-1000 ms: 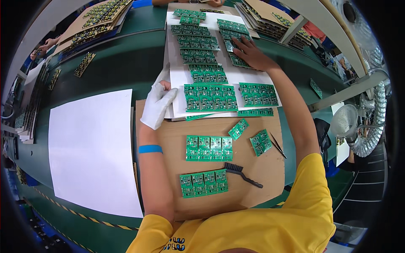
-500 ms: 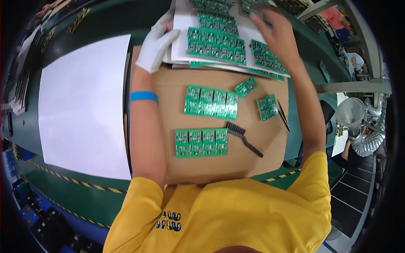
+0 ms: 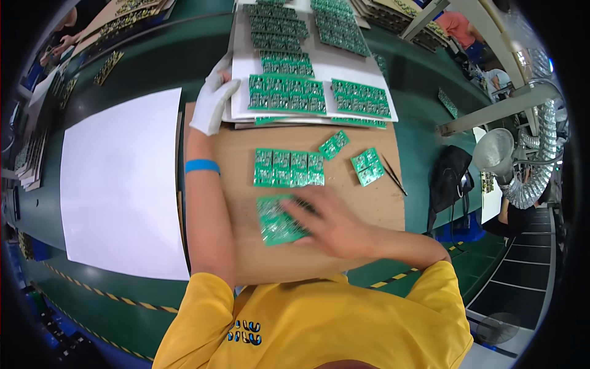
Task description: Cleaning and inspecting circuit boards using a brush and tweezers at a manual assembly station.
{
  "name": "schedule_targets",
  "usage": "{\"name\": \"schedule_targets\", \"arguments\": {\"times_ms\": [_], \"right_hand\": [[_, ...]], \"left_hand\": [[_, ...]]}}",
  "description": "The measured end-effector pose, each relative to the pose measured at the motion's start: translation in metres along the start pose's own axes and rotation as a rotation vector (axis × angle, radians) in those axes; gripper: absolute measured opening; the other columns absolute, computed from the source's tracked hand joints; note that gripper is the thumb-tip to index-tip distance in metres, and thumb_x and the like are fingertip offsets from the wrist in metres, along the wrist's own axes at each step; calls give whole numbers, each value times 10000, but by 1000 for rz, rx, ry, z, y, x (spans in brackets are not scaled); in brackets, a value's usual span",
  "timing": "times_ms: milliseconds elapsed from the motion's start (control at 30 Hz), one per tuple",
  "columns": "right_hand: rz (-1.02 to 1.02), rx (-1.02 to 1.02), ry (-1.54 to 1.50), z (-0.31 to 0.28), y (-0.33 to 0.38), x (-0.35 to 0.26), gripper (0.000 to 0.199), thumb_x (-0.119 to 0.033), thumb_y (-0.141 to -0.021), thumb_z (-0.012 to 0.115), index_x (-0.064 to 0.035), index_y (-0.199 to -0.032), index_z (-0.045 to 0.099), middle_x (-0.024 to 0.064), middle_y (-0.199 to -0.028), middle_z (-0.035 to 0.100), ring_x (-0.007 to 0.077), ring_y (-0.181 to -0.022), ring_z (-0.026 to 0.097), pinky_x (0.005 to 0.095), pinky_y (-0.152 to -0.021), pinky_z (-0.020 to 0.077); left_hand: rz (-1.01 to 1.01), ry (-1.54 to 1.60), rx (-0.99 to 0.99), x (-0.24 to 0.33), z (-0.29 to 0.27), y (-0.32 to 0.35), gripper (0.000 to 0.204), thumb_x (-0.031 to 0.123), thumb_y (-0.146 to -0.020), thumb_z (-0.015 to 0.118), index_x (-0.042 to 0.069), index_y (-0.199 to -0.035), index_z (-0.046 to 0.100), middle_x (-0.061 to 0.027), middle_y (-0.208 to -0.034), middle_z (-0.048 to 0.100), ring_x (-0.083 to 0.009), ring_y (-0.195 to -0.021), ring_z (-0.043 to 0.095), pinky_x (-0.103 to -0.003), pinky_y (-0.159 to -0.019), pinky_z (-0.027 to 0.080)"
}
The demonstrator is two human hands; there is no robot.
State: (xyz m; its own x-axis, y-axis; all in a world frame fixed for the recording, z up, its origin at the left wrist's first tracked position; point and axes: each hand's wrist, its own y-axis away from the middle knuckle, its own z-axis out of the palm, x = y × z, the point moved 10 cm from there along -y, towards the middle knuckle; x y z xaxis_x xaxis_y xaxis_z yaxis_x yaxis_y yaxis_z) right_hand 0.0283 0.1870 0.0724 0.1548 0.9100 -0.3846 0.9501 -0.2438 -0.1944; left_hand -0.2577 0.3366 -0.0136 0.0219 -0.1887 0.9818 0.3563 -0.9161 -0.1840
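Note:
My left hand [image 3: 212, 104], in a white glove with a bare fingertip showing, grips the left edge of a white sheet [image 3: 241, 67]. That sheet tops a stack and carries rows of green circuit boards. My right hand [image 3: 332, 221], bare and blurred by motion, closes over the right part of a green circuit board panel [image 3: 273, 224], which sits slightly tilted near the cardboard's front. Just beyond lies another panel [image 3: 281, 167] of joined boards. A small board [image 3: 334, 145], a squarish board [image 3: 367, 166] and dark tweezers [image 3: 394, 175] lie to the right.
Brown cardboard [image 3: 236, 144] covers the green bench before me. A large white sheet [image 3: 123, 184] lies at the left. Right are a black bag [image 3: 450, 178], a metal frame bar [image 3: 491, 111] and a fume funnel with hose [image 3: 493, 150]. Other people [image 3: 464, 31] are farther off.
My right hand has come down from the far boards onto the near panel, which has shifted and turned slightly. The brush is now out of sight. My left hand stays on the sheet's edge.

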Motion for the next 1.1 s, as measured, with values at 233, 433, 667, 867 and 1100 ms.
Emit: {"name": "schedule_targets", "arguments": {"times_ms": [233, 433, 667, 867, 1100], "right_hand": [[254, 343, 197, -181, -30, 207, 614, -153, -901, 730, -83, -1476, 530, 149, -1512, 461, 353, -1377, 438, 425, -1178, 335], [279, 68, 149, -128, -60, 281, 515, -222, -970, 691, -61, -1442, 561, 172, -1556, 435, 360, -1442, 396, 413, -1186, 324], [351, 209, 489, -100, -21, 194, 567, -302, -1008, 622, -105, -1518, 471, 162, -1629, 335, 391, -1499, 300, 499, -1227, 251], [301, 186, 594, -98, -30, 212, 600, -359, -1021, 580, -107, -1543, 429, 166, -1632, 331, 381, -1509, 290, 525, -1232, 225], [513, 450, 118, -146, -16, 296, 566, -404, -1023, 570, -8, -1426, 529, 248, -1421, 530, 411, -1361, 468, 444, -1138, 371]], "left_hand": [[-44, 43, -5, 9, 9, 2, 142, 163, -960, 633, 61, -913, 545, 8, -902, 528, -89, -857, 471, -242, -802, 416], [-41, -35, 3, 4, 8, 0, 116, 158, -974, 598, 86, -942, 513, 17, -897, 505, -77, -847, 466, -223, -792, 411], [-94, 67, 4, 6, 11, 1, 119, 135, -965, 617, 76, -937, 517, 18, -899, 489, -82, -860, 451, -222, -814, 393], [-66, 85, -42, -6, 7, -4, 120, 127, -964, 623, 72, -945, 518, 20, -905, 484, -78, -868, 440, -217, -822, 380], [-91, 70, 28, 7, 2, 4, 136, 145, -972, 615, 81, -928, 504, 29, -891, 461, -69, -856, 420, -214, -791, 362]]}}
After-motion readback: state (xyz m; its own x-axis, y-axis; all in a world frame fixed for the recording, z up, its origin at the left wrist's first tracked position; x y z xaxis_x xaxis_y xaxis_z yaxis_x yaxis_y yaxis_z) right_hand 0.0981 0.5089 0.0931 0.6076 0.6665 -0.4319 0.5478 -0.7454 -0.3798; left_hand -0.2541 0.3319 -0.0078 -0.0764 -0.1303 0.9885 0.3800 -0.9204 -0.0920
